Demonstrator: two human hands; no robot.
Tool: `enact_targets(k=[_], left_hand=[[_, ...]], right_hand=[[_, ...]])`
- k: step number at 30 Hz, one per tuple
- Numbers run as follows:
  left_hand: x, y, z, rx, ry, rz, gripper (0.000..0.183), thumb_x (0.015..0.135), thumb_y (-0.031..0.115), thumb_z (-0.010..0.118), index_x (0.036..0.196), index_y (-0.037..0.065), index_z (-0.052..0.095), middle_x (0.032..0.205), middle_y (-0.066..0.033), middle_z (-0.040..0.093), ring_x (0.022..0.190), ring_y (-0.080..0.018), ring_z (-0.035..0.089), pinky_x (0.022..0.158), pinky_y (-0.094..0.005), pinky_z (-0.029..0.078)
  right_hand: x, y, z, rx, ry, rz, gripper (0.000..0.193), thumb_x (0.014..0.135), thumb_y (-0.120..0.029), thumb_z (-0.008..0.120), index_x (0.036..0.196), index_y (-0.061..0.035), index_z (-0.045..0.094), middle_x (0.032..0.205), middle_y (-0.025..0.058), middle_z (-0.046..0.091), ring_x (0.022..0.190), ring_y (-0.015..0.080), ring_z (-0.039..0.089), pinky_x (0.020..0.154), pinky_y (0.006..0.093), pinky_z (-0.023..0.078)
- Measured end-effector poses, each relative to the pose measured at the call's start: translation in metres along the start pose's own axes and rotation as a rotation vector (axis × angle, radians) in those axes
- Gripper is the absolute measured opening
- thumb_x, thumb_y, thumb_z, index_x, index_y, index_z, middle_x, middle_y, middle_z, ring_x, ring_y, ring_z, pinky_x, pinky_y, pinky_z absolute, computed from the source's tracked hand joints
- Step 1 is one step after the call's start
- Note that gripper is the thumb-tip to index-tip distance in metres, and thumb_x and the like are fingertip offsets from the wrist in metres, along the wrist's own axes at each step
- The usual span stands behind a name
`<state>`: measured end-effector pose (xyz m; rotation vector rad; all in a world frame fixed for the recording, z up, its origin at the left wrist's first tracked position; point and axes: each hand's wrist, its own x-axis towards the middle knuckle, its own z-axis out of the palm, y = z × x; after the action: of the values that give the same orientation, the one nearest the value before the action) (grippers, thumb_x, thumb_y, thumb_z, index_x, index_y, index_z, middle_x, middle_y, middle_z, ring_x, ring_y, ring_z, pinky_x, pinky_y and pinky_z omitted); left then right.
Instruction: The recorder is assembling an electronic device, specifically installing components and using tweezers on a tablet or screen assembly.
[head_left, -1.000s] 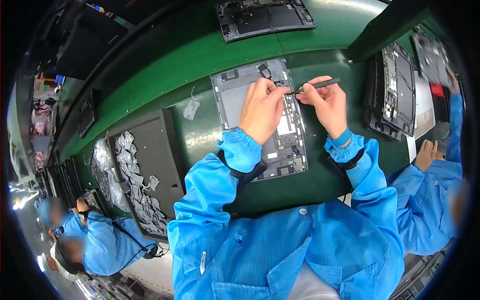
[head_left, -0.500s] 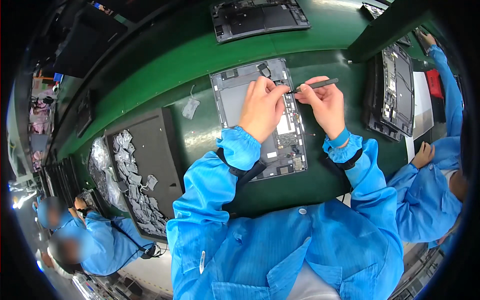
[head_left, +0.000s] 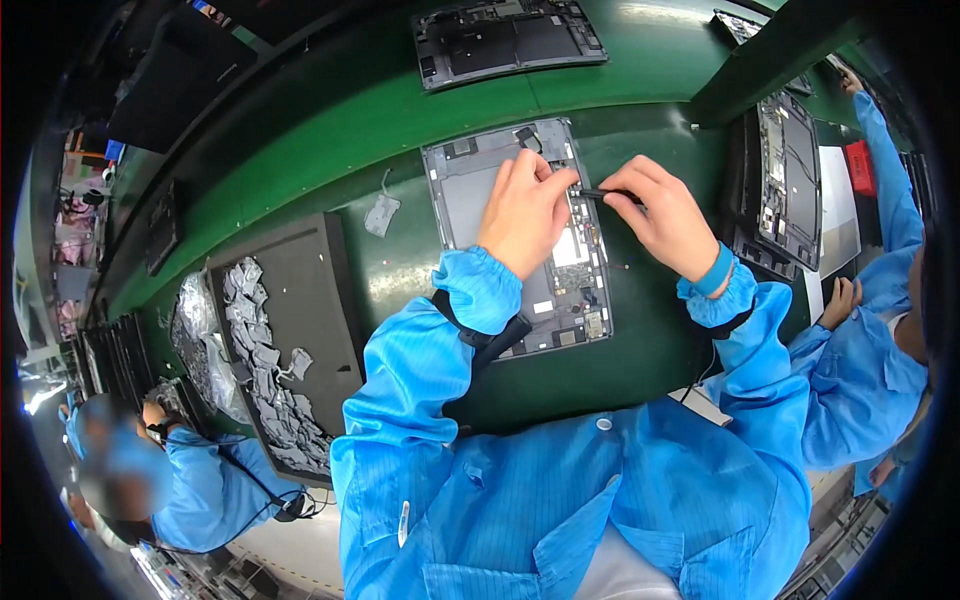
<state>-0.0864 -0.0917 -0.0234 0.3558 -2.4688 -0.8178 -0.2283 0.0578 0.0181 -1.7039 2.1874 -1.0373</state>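
Observation:
A tablet-like grey device chassis point(head_left: 463, 200) with exposed circuit boards lies on the green bench in front of me. My left hand point(head_left: 527, 212) rests over its upper middle, thumb and fingers pinched together at the right-hand board; whatever is between the fingertips is hidden. My right hand point(head_left: 665, 215) comes in from the right side. Its fingers close around a slim black hand tool point(head_left: 597, 193), whose tip reaches the board beside my left fingertips. The exact kind of tool cannot be made out.
A dark tray point(head_left: 325, 300) holding many crumpled grey pieces point(head_left: 262, 355) stands left, with one grey piece point(head_left: 380, 214) loose on the bench. Another opened chassis point(head_left: 510, 45) lies at the back; stacked ones point(head_left: 790, 180) stand right, near a post point(head_left: 765, 70). Co-workers sit both sides.
My right hand has turned over the tool and shifted right; the tool now lies flatter, its back end covered by the hand. My left hand has stayed nearly in place.

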Motion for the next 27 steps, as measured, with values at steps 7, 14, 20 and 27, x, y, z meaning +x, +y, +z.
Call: enact_targets(k=[7, 14, 20, 27], left_hand=[[0.001, 0.003, -0.002, -0.001, -0.04, -0.017, 0.028, 0.08, 0.0, 0.065, 0.105, 0.011, 0.069, 0.096, -0.0115, 0.053, 0.092, -0.0315, 0.054, 0.081, -0.0398, 0.048], [-0.002, -0.006, -0.001, -0.045, -0.002, 0.018, 0.025, 0.083, 0.002, 0.065, 0.106, 0.01, 0.068, 0.098, -0.0121, 0.054, 0.089, -0.0321, 0.056, 0.08, -0.0404, 0.049], [-0.038, 0.0, -0.058, 0.2, 0.29, -0.354, 0.017, 0.09, 0.011, 0.063, 0.103, 0.0, 0.063, 0.097, -0.0191, 0.057, 0.085, -0.0387, 0.059, 0.077, -0.0455, 0.049], [-0.083, -0.018, -0.056, 0.084, 0.158, -0.591, 0.032, 0.095, 0.022, 0.061, 0.115, -0.002, 0.055, 0.092, -0.0169, 0.062, 0.083, -0.028, 0.062, 0.073, -0.0381, 0.05]], right_hand=[[0.006, 0.003, 0.016, -0.189, 0.101, -0.139, 0.01, 0.081, -0.007, 0.069, 0.091, -0.0054, 0.068, 0.085, 0.0074, 0.058, 0.079, 0.0289, 0.061, 0.069, 0.0383, 0.052], [0.01, 0.005, 0.023, -0.193, 0.112, -0.187, 0.012, 0.081, -0.005, 0.069, 0.092, -0.005, 0.069, 0.084, 0.0078, 0.058, 0.079, 0.0287, 0.061, 0.069, 0.0382, 0.052], [-0.016, 0.012, 0.021, 0.148, 0.083, 0.193, 0.025, 0.087, -0.017, 0.069, 0.105, -0.0002, 0.066, 0.089, 0.0129, 0.067, 0.077, 0.026, 0.066, 0.07, 0.0342, 0.052], [-0.012, -0.003, 0.031, 0.333, -0.187, 0.465, 0.044, 0.089, -0.026, 0.068, 0.115, 0.0091, 0.062, 0.088, 0.0132, 0.07, 0.079, 0.0157, 0.064, 0.072, 0.0308, 0.05]])
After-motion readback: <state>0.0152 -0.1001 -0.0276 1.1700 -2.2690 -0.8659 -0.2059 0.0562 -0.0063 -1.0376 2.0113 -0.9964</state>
